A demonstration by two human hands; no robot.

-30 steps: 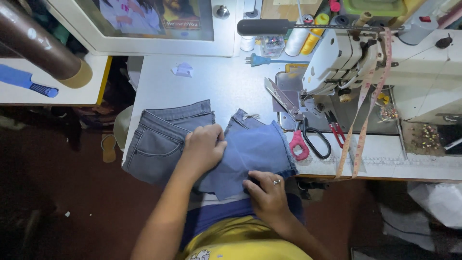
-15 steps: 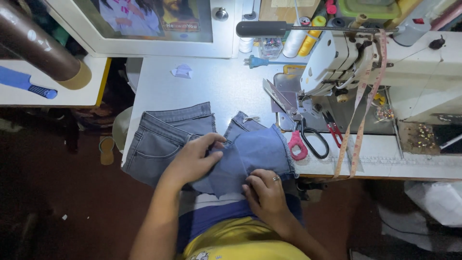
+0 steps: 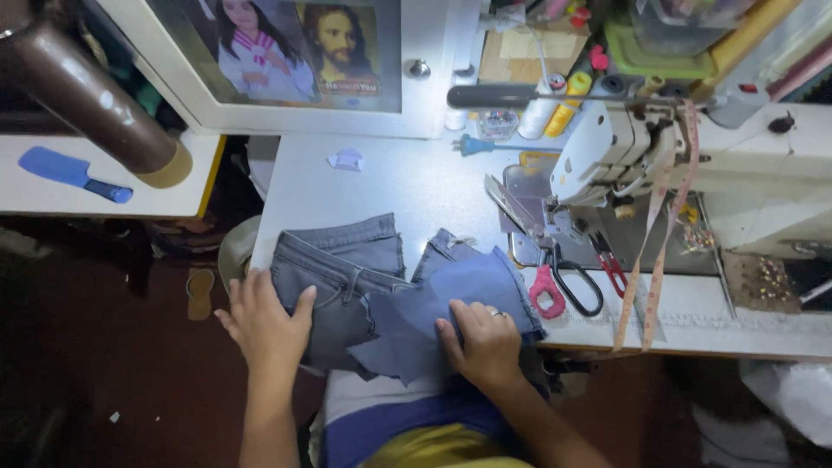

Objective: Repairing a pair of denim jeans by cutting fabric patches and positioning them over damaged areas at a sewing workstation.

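The white counter [image 3: 390, 186] carries everything, its near edge hidden under cloth and arms. At its right stands the white sewing machine [image 3: 624, 152], whose far end runs out of view; a measuring tape [image 3: 646, 286] hangs over it and covers part of the needle area. At the counter's front edge lie the grey jeans [image 3: 334, 277], folded, their lower part drooping out of sight. Overlapping them on the right is a blue denim piece [image 3: 468, 290], its underside not visible. The left hand [image 3: 264, 316] lies spread and flat on the jeans' left edge, gripping nothing. The right hand [image 3: 485, 342] presses flat on the blue piece, fingers slightly curled, thumb hidden. Pink-handled scissors [image 3: 563, 286] rest just right of the cloth, blades tucked under the machine.
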